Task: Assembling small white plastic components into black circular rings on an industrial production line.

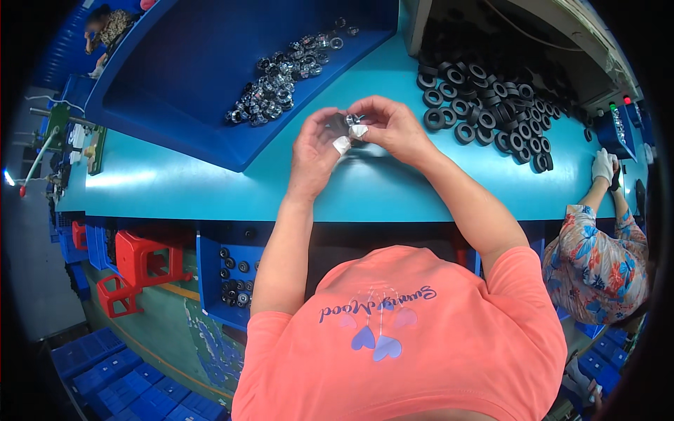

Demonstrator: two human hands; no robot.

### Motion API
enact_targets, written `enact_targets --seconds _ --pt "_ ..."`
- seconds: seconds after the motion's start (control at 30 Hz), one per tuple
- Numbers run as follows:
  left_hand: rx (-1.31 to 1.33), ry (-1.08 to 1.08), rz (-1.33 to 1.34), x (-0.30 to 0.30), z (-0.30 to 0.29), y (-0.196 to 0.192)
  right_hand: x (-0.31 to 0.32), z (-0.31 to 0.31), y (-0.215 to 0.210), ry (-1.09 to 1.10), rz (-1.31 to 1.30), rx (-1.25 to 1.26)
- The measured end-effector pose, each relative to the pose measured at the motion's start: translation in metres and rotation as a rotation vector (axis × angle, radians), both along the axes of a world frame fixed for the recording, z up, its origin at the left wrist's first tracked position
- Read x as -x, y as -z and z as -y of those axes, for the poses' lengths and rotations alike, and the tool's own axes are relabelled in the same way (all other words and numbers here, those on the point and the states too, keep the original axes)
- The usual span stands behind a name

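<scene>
My left hand and my right hand meet above the teal workbench, fingertips together around a small shiny metal ring part. White tape wraps a fingertip on each hand. Both hands pinch the part between them; most of it is hidden by my fingers. A heap of similar shiny metal parts lies in the blue tray to the upper left. A pile of black rubber rings lies on the bench to the right of my hands.
A co-worker in a flowered shirt with a white glove works at the right end of the bench. A blue bin with small dark parts hangs below the bench edge. Red stools and stacked blue crates stand on the floor at lower left.
</scene>
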State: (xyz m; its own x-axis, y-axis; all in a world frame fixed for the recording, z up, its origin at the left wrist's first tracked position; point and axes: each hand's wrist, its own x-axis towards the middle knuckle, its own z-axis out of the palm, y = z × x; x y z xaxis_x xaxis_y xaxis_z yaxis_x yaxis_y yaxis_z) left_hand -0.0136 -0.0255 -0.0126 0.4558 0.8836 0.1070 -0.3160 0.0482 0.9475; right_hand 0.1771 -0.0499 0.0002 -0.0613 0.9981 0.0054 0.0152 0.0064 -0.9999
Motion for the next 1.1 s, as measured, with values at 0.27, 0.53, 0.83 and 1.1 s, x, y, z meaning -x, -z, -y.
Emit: enact_targets --seconds 0.27,0.53,0.83,1.1 --pt "-0.273 -0.249 -0.324 -0.006 0.004 0.0 0.001 0.001 -0.008 -0.091 -0.198 0.208" --pt "-0.452 -0.369 -0.526 -0.007 0.004 0.0 0.003 0.0 -0.003 -0.144 -0.342 0.271" --pt "-0.468 -0.394 -0.551 -0.009 0.008 -0.004 0.005 -0.001 0.0 -0.142 -0.359 0.293" --pt "-0.518 -0.413 -0.583 -0.01 0.011 -0.009 0.005 -0.001 0.0 -0.135 -0.356 0.285"
